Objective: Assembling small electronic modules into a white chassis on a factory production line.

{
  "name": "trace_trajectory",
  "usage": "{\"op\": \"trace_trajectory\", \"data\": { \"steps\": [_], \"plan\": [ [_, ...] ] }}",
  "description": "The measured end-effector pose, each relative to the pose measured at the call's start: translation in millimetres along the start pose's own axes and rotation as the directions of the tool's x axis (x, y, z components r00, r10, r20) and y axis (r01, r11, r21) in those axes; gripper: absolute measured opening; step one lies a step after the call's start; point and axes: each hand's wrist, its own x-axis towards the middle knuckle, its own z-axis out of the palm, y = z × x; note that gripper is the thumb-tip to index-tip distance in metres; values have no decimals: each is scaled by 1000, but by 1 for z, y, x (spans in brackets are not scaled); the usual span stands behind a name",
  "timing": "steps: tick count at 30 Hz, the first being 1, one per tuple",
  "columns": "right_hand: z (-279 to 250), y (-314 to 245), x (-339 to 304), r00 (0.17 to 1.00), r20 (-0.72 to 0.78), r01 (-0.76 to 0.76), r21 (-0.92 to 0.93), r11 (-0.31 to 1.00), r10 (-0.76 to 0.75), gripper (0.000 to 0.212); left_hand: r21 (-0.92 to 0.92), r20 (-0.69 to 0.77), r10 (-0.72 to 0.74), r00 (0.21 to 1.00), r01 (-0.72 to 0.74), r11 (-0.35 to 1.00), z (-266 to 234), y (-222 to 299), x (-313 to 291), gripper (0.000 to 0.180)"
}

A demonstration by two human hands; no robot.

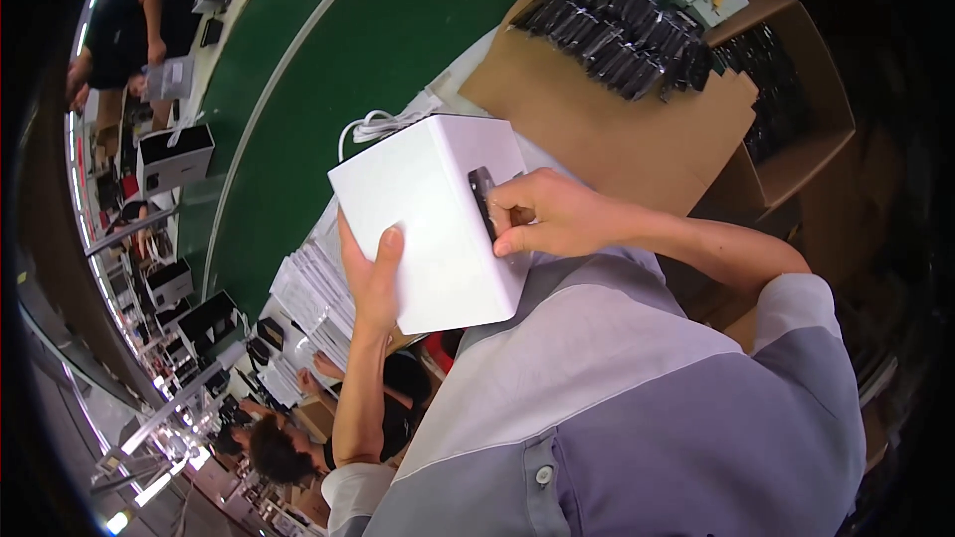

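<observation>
1. Up close, a white box [433, 224] sits at the centre of the view, held in the air in front of the person's chest.
2. Left hand [370, 278], at 7 o'clock of the box, is wrapped around its lower edge, thumb flat on the top face.
3. Right hand [542, 214], at 3 o'clock, is curled, fingertips pressing a dark slot [483, 201] in the side.
4. Beyond, at 1 o'clock, black parts [622, 35] lie in rows on cardboard [617, 134].
5. White cable [373, 126] coils at 11 o'clock.
</observation>
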Motion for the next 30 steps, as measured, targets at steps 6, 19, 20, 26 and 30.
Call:
{"op": "trace_trajectory", "data": {
  "steps": [6, 19, 20, 26, 30],
  "plan": [
    [1, 4, -1, 1000, 14, -14, 136, 991, 12, 21, -9, 7, -31, 999, 32, 999, 2, 4, 1, 83],
    [-7, 58, 2, 747, -664, 43, 65, 997, 11, 37, -26, -4, 0, 1000, 0, 1000, -2, -5, -4, 77],
    [-2, 53, 9, 623, -781, 225, 233, 946, 44, 44, -46, -16, -28, 999, 27, 999, -4, -5, -6, 76],
    [55, 48, 74, 483, -876, 285, 153, 946, -3, 59, -64, -45, -52, 998, 49, 997, 5, -6, -7, 76],
    [47, 52, 73, 551, -828, 278, 69, 958, -100, 63, -114, -9, -4, 1000, 3, 993, 3, -3, -1, 78]
  ]
}}
